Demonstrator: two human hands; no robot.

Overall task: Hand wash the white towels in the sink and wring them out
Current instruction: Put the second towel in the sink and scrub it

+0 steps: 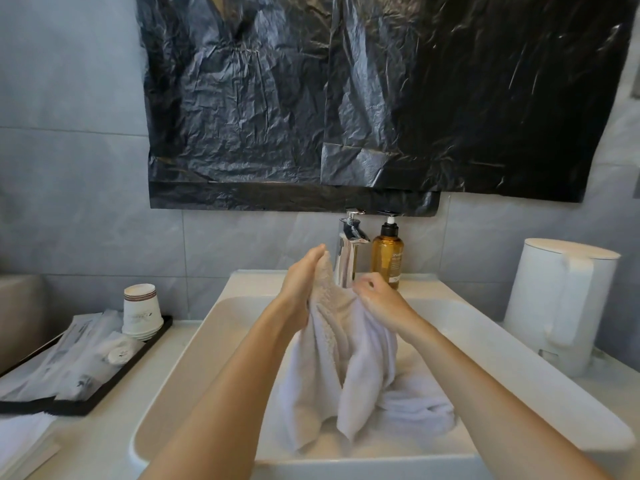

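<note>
While the white terry towel (pixel 346 358) hangs from my fingers over the white rectangular ceramic sink (pixel 194 375), its lower folds trail into the basin beside a second white towel (pixel 415 407) that lies crumpled at the bottom.

My left hand (pixel 301 282): fingers nearly straight, pinching the top corner, raised highest. My right hand (pixel 377 299): fingers curled round the bunched cloth just below.

Judgement: the cloth is soft and limp. If soaked, as I take it to be, it will be heavy and dragging, with nothing stiff to lever against. For wringing, I would gather it into a rope and take a full fist near each end. A fingertip pinch may slip on wet pile.

Behind the towel: chrome tap (pixel 348 258), no stream visible, with an amber pump bottle (pixel 387 258) just beside it. Tabletop, right: white plastic kettle (pixel 561 306). Left: black tray (pixel 104 386) of wrapped toiletries and stacked paper cups (pixel 142 311). Black plastic sheeting (pixel 381 98) covers the wall above.
</note>
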